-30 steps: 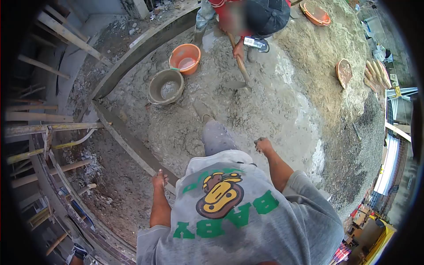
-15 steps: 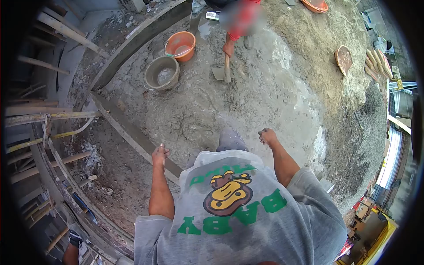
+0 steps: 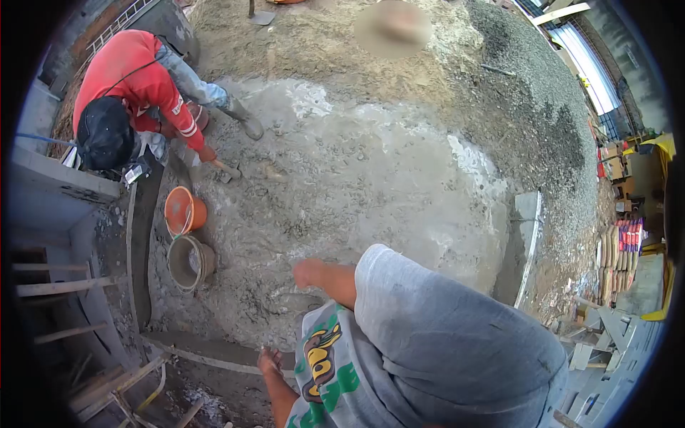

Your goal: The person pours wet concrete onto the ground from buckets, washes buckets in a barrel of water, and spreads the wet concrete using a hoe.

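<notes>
Left hand (image 3: 270, 360) at the near wall (image 3: 214, 359): fingers apart, a bit curled, nothing seen in it. Right hand (image 3: 307, 273) over the near part of the mix (image 3: 342, 207): blurred, can't tell if closed or holding anything. No tool seen in either.

Mix fills most of the bay between the near wall and the right wall (image 3: 526, 246). Progress, my read: wetting mostly done, evenness not. Left half lumpy and churned, right half flatter and wetter, pale patches along the far edge.

Left side: grey bucket (image 3: 206, 262), then orange bucket (image 3: 198, 212) just beyond; no load visible in either, so carrying out looks not done. Far left: co-worker (image 3: 128, 71) bent over, hand on a handle (image 3: 227, 169) at the mix. Far: sand (image 3: 321, 39); far right: gravel (image 3: 531, 78), both looking unmixed.
</notes>
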